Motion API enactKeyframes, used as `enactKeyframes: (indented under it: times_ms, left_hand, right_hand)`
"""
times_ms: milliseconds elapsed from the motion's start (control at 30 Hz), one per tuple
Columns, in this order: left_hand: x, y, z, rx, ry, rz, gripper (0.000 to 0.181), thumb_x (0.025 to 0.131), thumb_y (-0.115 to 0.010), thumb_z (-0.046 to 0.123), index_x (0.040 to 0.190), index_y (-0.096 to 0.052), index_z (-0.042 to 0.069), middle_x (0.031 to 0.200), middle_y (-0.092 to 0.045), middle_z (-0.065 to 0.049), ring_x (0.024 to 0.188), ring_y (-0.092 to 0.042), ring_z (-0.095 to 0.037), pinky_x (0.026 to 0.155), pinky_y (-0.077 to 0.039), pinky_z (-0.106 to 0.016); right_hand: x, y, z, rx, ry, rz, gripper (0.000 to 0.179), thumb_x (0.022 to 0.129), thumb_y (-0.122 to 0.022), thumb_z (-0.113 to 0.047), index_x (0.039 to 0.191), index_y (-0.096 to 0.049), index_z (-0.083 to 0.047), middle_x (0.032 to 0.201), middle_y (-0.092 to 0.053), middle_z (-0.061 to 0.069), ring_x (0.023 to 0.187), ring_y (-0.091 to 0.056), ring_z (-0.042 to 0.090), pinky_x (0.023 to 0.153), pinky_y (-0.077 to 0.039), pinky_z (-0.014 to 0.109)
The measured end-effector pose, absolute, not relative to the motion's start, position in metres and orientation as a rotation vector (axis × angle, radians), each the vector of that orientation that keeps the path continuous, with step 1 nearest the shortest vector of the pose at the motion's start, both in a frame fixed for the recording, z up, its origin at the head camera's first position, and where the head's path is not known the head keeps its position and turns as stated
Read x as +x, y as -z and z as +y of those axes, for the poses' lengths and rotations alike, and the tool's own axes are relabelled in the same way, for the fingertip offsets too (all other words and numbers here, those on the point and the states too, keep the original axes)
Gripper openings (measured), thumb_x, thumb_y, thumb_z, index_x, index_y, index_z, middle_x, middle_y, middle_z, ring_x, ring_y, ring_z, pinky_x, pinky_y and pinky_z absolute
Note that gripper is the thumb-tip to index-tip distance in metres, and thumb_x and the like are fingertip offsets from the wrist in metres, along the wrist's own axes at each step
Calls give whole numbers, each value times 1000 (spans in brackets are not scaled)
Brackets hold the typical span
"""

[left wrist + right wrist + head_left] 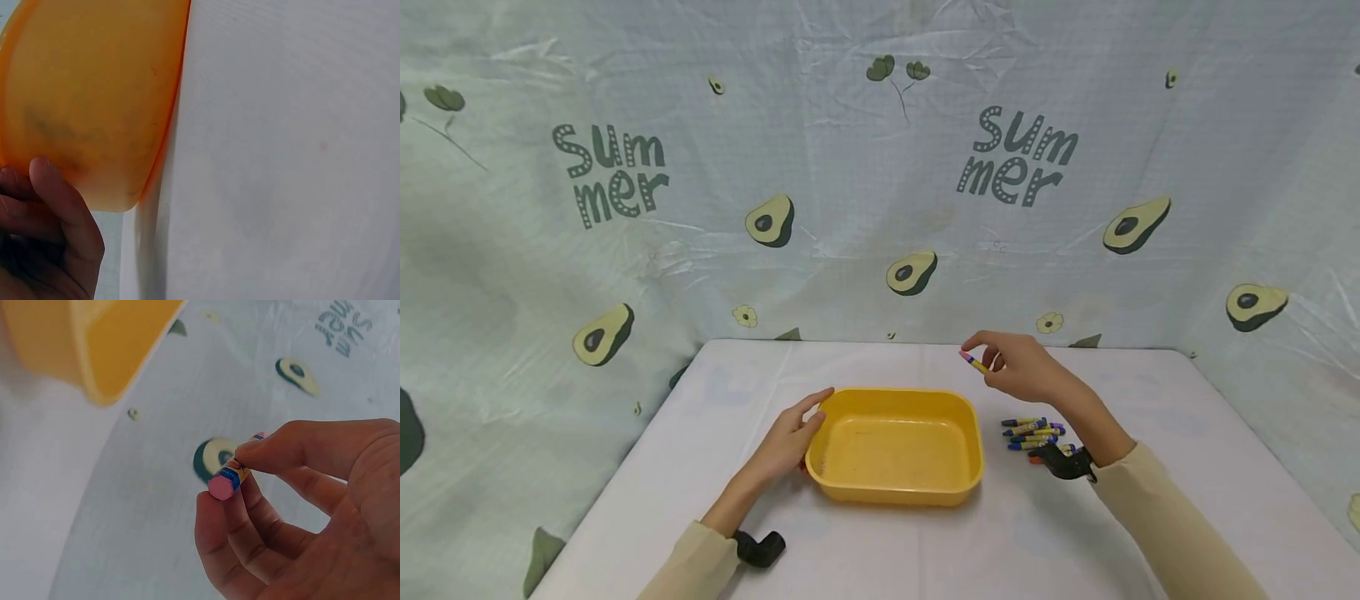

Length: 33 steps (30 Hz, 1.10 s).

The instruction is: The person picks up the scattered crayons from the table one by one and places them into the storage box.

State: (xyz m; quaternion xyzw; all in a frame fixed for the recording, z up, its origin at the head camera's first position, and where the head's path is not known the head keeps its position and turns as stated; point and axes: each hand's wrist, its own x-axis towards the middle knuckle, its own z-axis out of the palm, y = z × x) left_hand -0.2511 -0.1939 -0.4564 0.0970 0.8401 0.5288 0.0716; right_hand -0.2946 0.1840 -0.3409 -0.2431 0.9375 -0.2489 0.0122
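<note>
Left hand (784, 443) gripped the left side of the yellow tray (895, 494), thumb at the rim and fingers about the far left corner; the left wrist view showed those fingers bent against the tray's wall. Tray stood near the middle of the white table (865, 550), long side toward the person, corners rounded, bare yellow floor showing. Right hand (1021, 367) pinched 1 crayon (973, 362), pink at both ends with a yellow and blue wrapper, between thumb and fingertips. In the head view this crayon appeared past the tray's far right corner, near the table's far edge; the right wrist view put it well apart from the tray's rim. Its exact height could not be told. A loose pile of crayons (1030, 432), mostly blue-tipped, lay just right of the tray, a narrow strip of table between pile and tray wall. Black wrist gear (1063, 462) on the right forearm partly hid the pile's near end, where an orange-red tip showed. Wide margins of table ran along the tray's near side and beyond the pile to the right edge. Pale curtain (850, 167), printed with avocados and "summer" 2 times, hung behind the far edge.
</note>
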Motion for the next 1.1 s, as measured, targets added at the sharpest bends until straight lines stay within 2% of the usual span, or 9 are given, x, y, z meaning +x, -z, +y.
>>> enactKeyframes:
  times_ms: [267, 500, 767, 1100]
  left_hand:
    - [-251, 457, -196, 281, -1604, 2529, 49, 112, -44, 20, 160, -39, 15, 63, -58, -19, 42, -49, -15, 44, -48, -28]
    - [-249, 457, -196, 272, -1640, 2484, 49, 112, -46, 23, 160, -39, 17, 64, -57, -19, 41, -48, -15, 43, -48, -27]
    - [-247, 454, -195, 277, -1659, 2439, 50, 112, -45, 24, 161, -37, 18, 63, -55, -19, 41, -48, -15, 44, -48, -26]
    - [-248, 456, -198, 318, -1655, 2442, 49, 113, -43, 22, 160, -37, 16, 60, -55, -18, 41, -50, -13, 44, -49, -26]
  right_hand:
    - [-299, 325, 121, -899, 680, 2758, 45, 87, -64, 1, 129, -69, -16, 106, -71, 9, 86, -63, 20, 73, -59, 29]
    - [-311, 340, 78, -1042, 637, 2566, 41, 90, -66, -1, 127, -71, -17, 109, -72, 8, 91, -63, 19, 80, -59, 27]
    - [-320, 369, 51, -1075, 604, 2373, 39, 91, -66, 3, 127, -70, -12, 109, -70, 7, 90, -63, 18, 77, -60, 27]
    - [-325, 401, 30, -1004, 546, 2300, 39, 90, -66, 5, 122, -72, -17, 106, -66, 4, 79, -61, 14, 70, -56, 23]
